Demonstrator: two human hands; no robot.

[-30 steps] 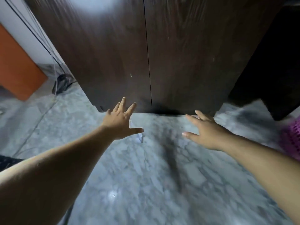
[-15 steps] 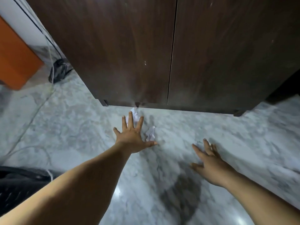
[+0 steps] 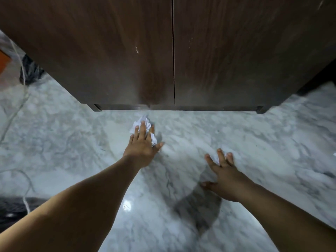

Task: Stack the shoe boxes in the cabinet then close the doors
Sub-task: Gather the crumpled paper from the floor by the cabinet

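Observation:
The dark brown wooden cabinet [image 3: 127, 51] fills the top of the view, and its two doors meet at a thin vertical seam [image 3: 173, 51], both closed. No shoe box shows. My left hand [image 3: 142, 142] stretches out low over the marble floor with straight fingers above crumpled white paper [image 3: 143, 122]. My right hand [image 3: 223, 171] hovers lower right, fingers spread, holding nothing.
White-grey marble floor [image 3: 254, 142] runs in front of the cabinet. A black bag [image 3: 31, 70] and a thin white cord [image 3: 18, 57] lie at the left. An orange panel edge [image 3: 2, 60] shows far left. A dark object [image 3: 12, 210] sits at the lower left.
Both hands have dropped away from the cabinet doors toward the floor. My view has tilted down and closer, and my left hand now reaches over the crumpled paper.

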